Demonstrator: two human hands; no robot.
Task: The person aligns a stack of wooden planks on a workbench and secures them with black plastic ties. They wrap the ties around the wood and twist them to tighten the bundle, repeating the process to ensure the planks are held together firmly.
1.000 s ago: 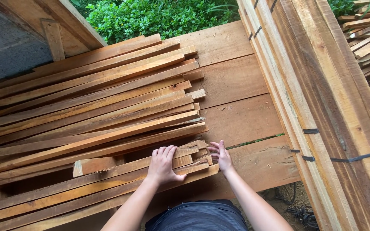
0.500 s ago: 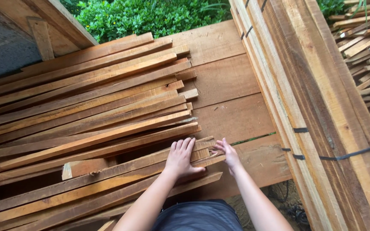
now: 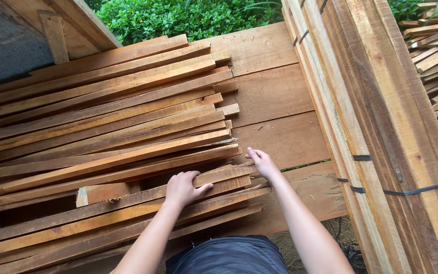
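Partly hidden, right hand (image 3: pixel 261 161) touches slat ends (image 3: pixel 239 167).

left hand (image 3: pixel 182 187) curled, palm down; right hand (image 3: pixel 260 161) stretched forward, fingers extended.

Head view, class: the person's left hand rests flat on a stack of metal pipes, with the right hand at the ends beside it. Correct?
Not quite. The head view shows the left hand resting on wooden slats, not metal pipes. The right hand is at their ends, as stated.
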